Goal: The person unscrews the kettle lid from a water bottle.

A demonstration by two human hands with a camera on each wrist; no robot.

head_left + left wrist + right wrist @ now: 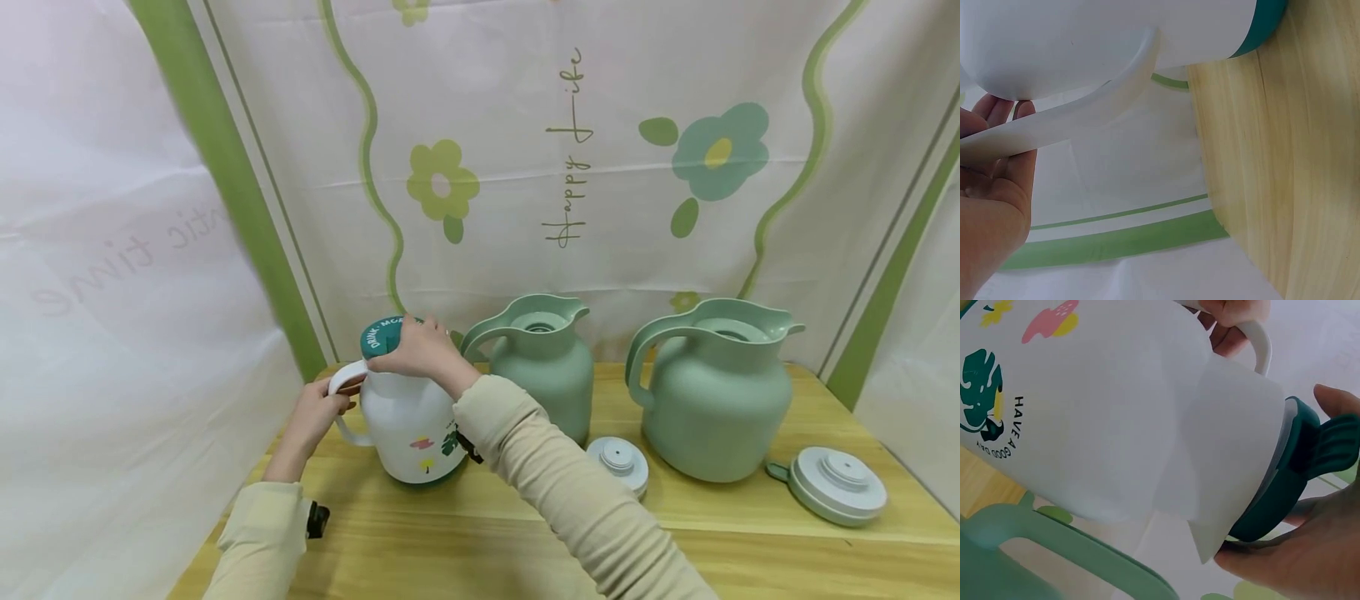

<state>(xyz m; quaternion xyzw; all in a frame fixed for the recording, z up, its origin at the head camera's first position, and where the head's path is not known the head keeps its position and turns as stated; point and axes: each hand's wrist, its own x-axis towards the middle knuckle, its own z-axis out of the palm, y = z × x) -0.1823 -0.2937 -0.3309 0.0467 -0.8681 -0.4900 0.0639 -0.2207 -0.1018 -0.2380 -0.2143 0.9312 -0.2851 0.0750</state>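
A white thermos jug (408, 417) with a dark green base and printed leaves stands upright on the table at the left. My left hand (317, 417) grips its white handle (347, 377); in the left wrist view, the fingers (1022, 115) pass between handle and body. From above, my right hand (429, 354) holds the dark green lid (377, 335) at the jug's mouth, with thumb and fingers around its edge. The lid's ridged tab (1334, 445) shows in the right wrist view, where a pale strip lies between lid and jug.
Right of the white jug are a smaller green jug (551, 383) and a larger one (716, 408), both without lids. A round white lid (618, 463) lies in front of them, another (838, 483) at the far right. Patterned cloth (510, 200) hangs behind the wooden table (420, 550).
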